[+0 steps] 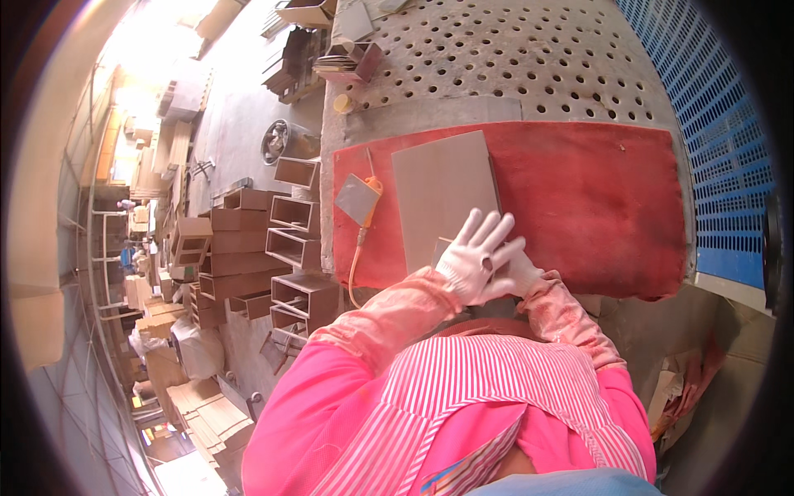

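Both my hands wear white gloves and meet over the near edge of the red cloth (595, 207). My left hand (473, 260) is open, its fingers spread, with a dark spot on the glove near the knuckles. Behind it, touching or very close, is my right hand (521, 271); its fingers are mostly hidden. Beyond my left fingertips lies a flat grey-brown panel (442, 186) with a thick right side; the hands cover its near corner. Left of the panel rests an orange hand tool (372, 194) with a square grey pad (356, 199) and a hose (356, 269).
The red cloth covers part of a grey table with round holes (496, 50). Open brown box frames (298, 289) stack up to the left. A blue perforated panel (711, 124) stands along the right. A small box of sheets (351, 62) sits at the far left corner.
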Demonstrator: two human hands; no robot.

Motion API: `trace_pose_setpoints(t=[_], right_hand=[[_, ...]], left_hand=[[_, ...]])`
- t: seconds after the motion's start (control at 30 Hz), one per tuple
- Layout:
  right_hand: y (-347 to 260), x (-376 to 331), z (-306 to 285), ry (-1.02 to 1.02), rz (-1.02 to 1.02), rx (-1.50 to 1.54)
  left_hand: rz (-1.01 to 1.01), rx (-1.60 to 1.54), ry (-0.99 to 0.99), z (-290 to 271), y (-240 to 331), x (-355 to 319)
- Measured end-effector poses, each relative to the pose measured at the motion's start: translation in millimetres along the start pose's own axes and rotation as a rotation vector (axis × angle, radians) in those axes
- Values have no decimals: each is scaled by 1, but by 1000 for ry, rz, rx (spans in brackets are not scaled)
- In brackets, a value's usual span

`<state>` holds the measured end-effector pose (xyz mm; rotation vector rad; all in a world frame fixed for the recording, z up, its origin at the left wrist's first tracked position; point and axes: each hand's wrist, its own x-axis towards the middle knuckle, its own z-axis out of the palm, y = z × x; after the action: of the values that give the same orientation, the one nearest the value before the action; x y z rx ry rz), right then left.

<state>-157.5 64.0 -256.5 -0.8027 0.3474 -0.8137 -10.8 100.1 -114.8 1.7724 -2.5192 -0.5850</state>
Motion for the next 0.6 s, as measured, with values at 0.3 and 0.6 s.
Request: trace_pose_setpoints(t=[0.3, 0.6], right_hand=[[-13, 3, -7, -67, 681, 1], [1, 5, -11, -331, 226, -777]], left_hand=[[-314, 118, 450, -31, -174, 118], [-109, 9, 394, -5, -73, 22]])
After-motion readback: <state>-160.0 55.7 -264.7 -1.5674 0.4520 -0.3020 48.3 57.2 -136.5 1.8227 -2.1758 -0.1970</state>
